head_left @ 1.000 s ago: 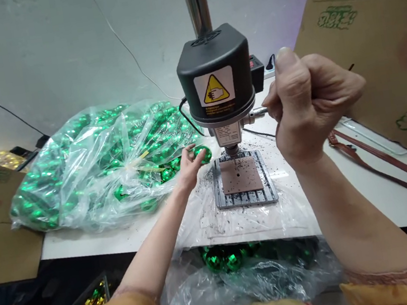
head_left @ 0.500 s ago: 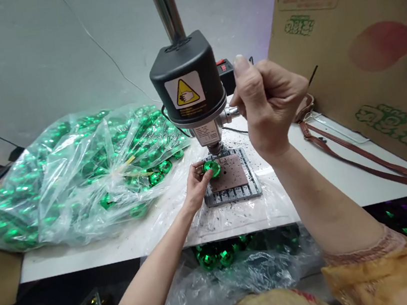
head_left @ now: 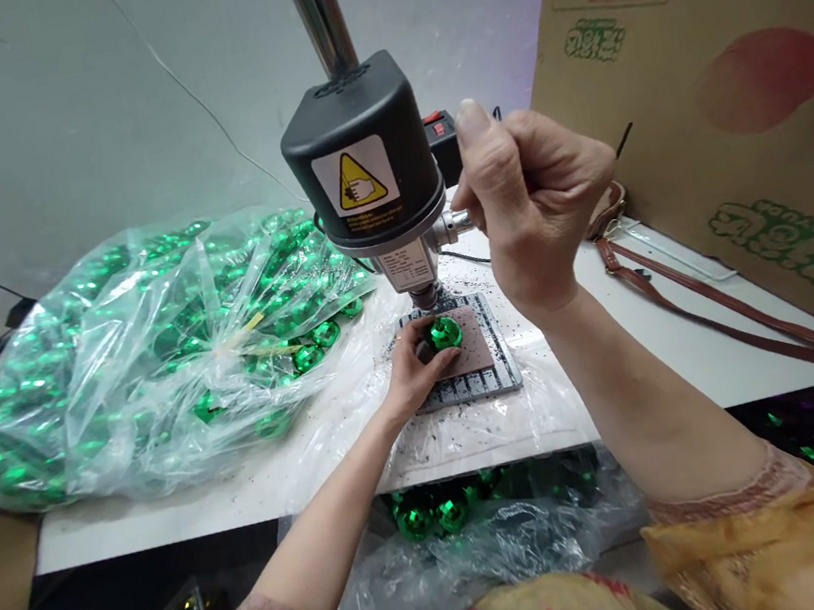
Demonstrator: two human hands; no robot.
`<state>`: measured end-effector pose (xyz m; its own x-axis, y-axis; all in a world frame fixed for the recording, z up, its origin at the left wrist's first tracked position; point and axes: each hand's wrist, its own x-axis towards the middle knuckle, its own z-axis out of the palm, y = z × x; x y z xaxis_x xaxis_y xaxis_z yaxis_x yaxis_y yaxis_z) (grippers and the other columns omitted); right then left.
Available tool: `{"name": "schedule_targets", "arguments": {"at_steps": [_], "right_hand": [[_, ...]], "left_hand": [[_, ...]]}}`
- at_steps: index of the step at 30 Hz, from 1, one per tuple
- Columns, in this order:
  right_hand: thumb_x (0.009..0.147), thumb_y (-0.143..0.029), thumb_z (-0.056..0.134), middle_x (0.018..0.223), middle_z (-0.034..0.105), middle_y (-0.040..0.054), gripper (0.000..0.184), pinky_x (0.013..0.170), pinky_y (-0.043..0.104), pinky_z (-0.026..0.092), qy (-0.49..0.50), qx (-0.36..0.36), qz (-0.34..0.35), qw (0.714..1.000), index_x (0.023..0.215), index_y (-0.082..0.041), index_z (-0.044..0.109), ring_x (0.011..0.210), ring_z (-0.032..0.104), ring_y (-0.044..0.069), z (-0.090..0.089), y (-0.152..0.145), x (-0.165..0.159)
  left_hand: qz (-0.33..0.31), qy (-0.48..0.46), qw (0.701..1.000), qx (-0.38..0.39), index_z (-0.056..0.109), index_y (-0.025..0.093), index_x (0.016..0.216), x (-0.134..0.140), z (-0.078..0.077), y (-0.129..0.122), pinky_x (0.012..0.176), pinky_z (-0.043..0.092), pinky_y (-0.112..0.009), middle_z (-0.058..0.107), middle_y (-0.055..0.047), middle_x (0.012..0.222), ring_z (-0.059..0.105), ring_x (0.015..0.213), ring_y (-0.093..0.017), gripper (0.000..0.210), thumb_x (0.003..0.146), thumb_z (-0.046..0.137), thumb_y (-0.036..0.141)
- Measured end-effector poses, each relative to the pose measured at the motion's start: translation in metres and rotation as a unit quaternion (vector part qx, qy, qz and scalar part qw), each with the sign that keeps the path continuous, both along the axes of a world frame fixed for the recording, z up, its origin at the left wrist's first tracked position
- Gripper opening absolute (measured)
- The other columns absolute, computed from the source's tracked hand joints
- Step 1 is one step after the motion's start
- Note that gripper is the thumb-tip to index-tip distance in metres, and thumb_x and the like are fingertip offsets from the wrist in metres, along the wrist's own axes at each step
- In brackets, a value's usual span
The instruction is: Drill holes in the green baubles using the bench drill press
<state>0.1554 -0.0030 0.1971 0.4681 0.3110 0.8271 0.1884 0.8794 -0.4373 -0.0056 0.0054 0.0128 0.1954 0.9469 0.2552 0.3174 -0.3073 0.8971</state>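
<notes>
A small drill press (head_left: 357, 166) with a black head and a yellow warning sticker stands on the white table. Below its chuck (head_left: 424, 296), my left hand (head_left: 413, 365) grips a shiny green mirror ball (head_left: 445, 333) between thumb and fingers, over a brown pad (head_left: 475, 348) on the slotted metal base (head_left: 503, 372). My right hand (head_left: 533, 201) is raised at the machine's right side, closed in a fist around the feed handle. Its fingers hide most of that lever; the silver hub (head_left: 451, 227) shows beside them.
A clear plastic bag (head_left: 144, 372) full of green balls fills the table's left. Black shavings lie around the base. More green balls (head_left: 433, 515) sit in plastic below the table edge. At right are a brown strap (head_left: 729, 330) and a large cardboard box (head_left: 697, 103).
My left hand has moved the green ball a little to the right, nearer the middle of the pad below the chuck. The right fist keeps its place at the machine's side.
</notes>
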Motion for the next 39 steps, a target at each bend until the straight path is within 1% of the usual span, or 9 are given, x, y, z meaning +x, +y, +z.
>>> {"name": "schedule_targets", "arguments": {"at_steps": [4,8,11,16,20,26,28,32,39], "right_hand": [[0.093,-0.028,0.058,0.046,0.038,-0.0084,0.042,0.049,0.021,0.034,-0.011,-0.018,-0.008,1.000,0.054,-0.018,0.047,0.041,0.033,0.000,0.000,-0.003,0.001],[0.092,-0.018,0.058,0.046,0.039,-0.0084,0.041,0.045,0.022,0.029,0.004,0.044,0.004,0.999,0.053,-0.018,0.048,0.040,0.032,0.000,-0.009,-0.004,0.000],[0.093,-0.019,0.057,0.046,0.039,-0.0076,0.042,0.046,0.025,0.027,0.000,0.064,-0.010,0.998,0.052,-0.017,0.046,0.042,0.034,0.001,-0.019,-0.004,-0.001],[0.093,-0.020,0.055,0.045,0.035,-0.0070,0.047,0.046,0.026,0.023,0.010,0.113,-0.011,0.994,0.051,-0.017,0.035,0.041,0.034,0.002,-0.031,0.001,-0.003],[0.093,-0.023,0.055,0.044,0.032,-0.0063,0.045,0.044,0.027,0.021,0.025,0.124,-0.010,0.992,0.052,-0.018,0.036,0.040,0.029,0.004,-0.036,0.006,-0.005],[0.090,-0.021,0.056,0.043,0.028,-0.0062,0.053,0.043,0.026,0.017,0.013,0.137,-0.034,0.990,0.048,-0.016,0.025,0.038,0.030,0.003,-0.046,0.007,-0.002],[0.090,-0.020,0.056,0.043,0.029,-0.0060,0.052,0.042,0.026,0.017,0.006,0.137,-0.048,0.989,0.047,-0.016,0.025,0.038,0.031,0.003,-0.049,0.006,-0.001],[0.089,-0.023,0.056,0.044,0.030,-0.0055,0.053,0.042,0.027,0.020,0.007,0.106,-0.054,0.993,0.047,-0.016,0.025,0.038,0.031,0.003,-0.054,0.004,-0.001],[0.085,-0.022,0.058,0.043,0.033,-0.0067,0.049,0.038,0.025,0.025,-0.021,0.156,-0.066,0.985,0.047,-0.017,0.028,0.036,0.028,0.004,-0.061,0.007,0.002]], "left_hand": [[-0.016,0.000,1.000,0.003,0.060,0.022,0.119,0.001,0.000,-0.003,0.099,0.051,-0.042,0.069,-0.008,0.116,0.065,0.109,-0.025,0.054,0.075,0.084,0.040],[-0.015,0.005,1.000,0.007,0.059,0.022,0.122,0.000,-0.003,-0.003,0.099,0.050,-0.042,0.067,-0.009,0.118,0.064,0.111,-0.026,0.054,0.076,0.083,0.040],[-0.018,0.014,1.000,0.011,0.058,0.022,0.123,-0.001,-0.005,-0.002,0.101,0.048,-0.043,0.067,-0.009,0.119,0.063,0.114,-0.027,0.055,0.077,0.083,0.040],[-0.018,0.011,1.000,0.013,0.059,0.022,0.124,-0.001,-0.007,-0.002,0.104,0.047,-0.045,0.065,-0.010,0.121,0.061,0.115,-0.028,0.055,0.077,0.083,0.040],[-0.024,-0.007,1.000,0.007,0.060,0.022,0.123,-0.001,-0.007,-0.003,0.105,0.047,-0.045,0.065,-0.009,0.121,0.061,0.116,-0.028,0.054,0.077,0.083,0.041],[-0.023,-0.016,1.000,0.001,0.061,0.023,0.123,0.000,-0.006,-0.005,0.106,0.046,-0.046,0.064,-0.009,0.120,0.061,0.116,-0.029,0.054,0.077,0.084,0.040],[-0.023,-0.018,1.000,0.005,0.061,0.023,0.124,0.000,-0.007,-0.005,0.106,0.046,-0.046,0.064,-0.009,0.120,0.061,0.117,-0.029,0.054,0.077,0.084,0.040],[-0.019,0.002,1.000,0.019,0.060,0.023,0.124,-0.001,-0.010,-0.004,0.105,0.046,-0.046,0.063,-0.009,0.121,0.060,0.117,-0.029,0.054,0.078,0.083,0.040],[-0.022,0.001,0.999,0.023,0.060,0.023,0.125,-0.002,-0.017,-0.001,0.105,0.047,-0.046,0.063,-0.010,0.122,0.060,0.117,-0.030,0.056,0.078,0.083,0.042]]}}
